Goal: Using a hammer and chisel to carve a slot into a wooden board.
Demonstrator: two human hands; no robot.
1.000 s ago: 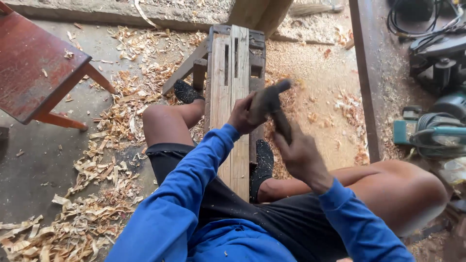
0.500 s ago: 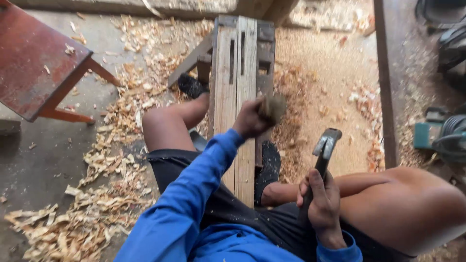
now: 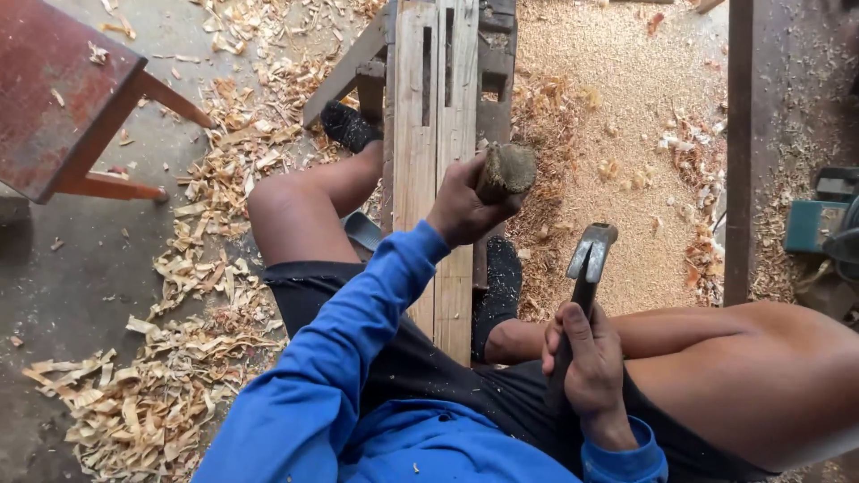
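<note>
I sit astride a long wooden plank with slots cut in it, resting on a low bench. My left hand grips a wooden-handled chisel, its worn butt end up, held over the plank's right edge. My right hand holds a hammer by its handle, head raised beside my right knee, apart from the chisel. My sleeves are blue and my feet wear black shoes.
Wood shavings cover the floor to the left, and sawdust lies to the right. A red-brown stool stands at the upper left. A dark wooden beam runs on the right, with a teal power tool beyond it.
The hammer has come away from the chisel, dropping back toward my right knee. My left hand stays on the chisel at the plank. The camera view moved closer.
</note>
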